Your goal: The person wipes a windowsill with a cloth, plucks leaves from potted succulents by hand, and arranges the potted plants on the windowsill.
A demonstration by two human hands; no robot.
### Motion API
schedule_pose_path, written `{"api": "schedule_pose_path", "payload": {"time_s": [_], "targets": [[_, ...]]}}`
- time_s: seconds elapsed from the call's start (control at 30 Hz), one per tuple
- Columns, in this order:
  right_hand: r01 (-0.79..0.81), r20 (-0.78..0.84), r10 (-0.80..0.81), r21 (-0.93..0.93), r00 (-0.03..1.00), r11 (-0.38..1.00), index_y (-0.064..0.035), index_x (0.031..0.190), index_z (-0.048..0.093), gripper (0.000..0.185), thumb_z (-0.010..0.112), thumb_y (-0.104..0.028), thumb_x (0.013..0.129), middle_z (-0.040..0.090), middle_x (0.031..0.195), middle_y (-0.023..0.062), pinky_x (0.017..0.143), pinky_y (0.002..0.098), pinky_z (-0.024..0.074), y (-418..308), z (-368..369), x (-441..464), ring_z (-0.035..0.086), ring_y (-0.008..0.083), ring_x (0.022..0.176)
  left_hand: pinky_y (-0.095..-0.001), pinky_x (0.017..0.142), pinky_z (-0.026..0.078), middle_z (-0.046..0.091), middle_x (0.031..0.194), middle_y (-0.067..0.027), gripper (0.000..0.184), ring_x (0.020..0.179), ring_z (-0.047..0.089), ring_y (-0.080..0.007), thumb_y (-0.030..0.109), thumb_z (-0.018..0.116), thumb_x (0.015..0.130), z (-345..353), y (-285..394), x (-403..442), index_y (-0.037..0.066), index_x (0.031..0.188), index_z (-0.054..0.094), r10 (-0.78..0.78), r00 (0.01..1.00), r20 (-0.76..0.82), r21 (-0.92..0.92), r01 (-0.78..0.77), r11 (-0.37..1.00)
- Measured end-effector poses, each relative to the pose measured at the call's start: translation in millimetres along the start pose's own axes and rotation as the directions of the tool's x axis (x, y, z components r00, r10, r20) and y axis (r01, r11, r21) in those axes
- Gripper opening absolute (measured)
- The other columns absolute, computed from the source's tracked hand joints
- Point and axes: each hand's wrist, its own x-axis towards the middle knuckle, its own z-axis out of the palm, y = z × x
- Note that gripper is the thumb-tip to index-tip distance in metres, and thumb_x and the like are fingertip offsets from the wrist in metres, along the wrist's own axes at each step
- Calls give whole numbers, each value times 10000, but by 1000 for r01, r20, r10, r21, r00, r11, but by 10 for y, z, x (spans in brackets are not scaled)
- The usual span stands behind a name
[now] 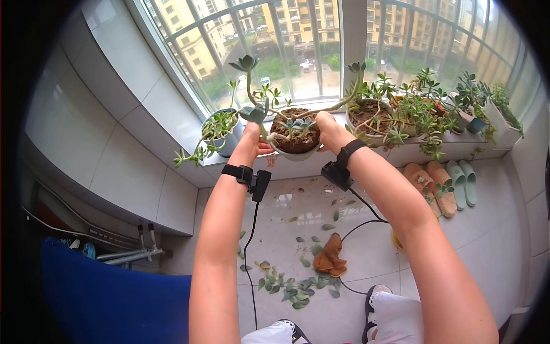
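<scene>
Both hands grip a round pale flowerpot (295, 155) filled with brown soil, at the windowsill. My left hand (259, 144) is wrapped around its left side, fingers partly hidden beneath it. My right hand (329, 131) clasps the opposite side, most of its fingers out of sight behind the pot. Long bare stems spread from the soil, tipped with grey-green succulent rosettes (245, 63). One small rosette (298, 124) lies low over the soil. Whether the pot rests on the sill or is lifted, I cannot tell.
A trailing plant in a bluish-white pot (229, 137) stands left; several potted succulents (415, 112) line the sill at right. Fallen leaves (298, 289) and a crumpled brown cloth-like item (330, 258) lie on the floor. Slippers (441, 189) sit by the wall. Cables hang from both wrists.
</scene>
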Motion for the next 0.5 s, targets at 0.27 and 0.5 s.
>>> {"api": "schedule_pose_path", "payload": {"time_s": [0.27, 0.5], "targets": [[63, -77, -63, 1, 995, 998, 17, 1164, 539, 404, 416, -270, 908, 550, 1275, 212, 938, 718, 344, -90, -46, 420, 514, 439, 1182, -425, 772, 597, 600, 935, -295, 733, 840, 665, -365, 548, 390, 912, 114, -91, 27, -129, 1172, 495, -9, 1000, -7, -35, 9, 999], [122, -88, -108, 181, 990, 976, 29, 1163, 584, 445, 406, -307, 933, 646, 1116, 184, 816, 412, 484, -123, -5, 570, 615, 298, 921, -475, 808, 596, 554, 1082, -379, 769, 923, 651, -420, 511, 410, 940, 185, -132, 67, -194, 1247, 411, -56, 997, 57, -158, 64, 985]]}}
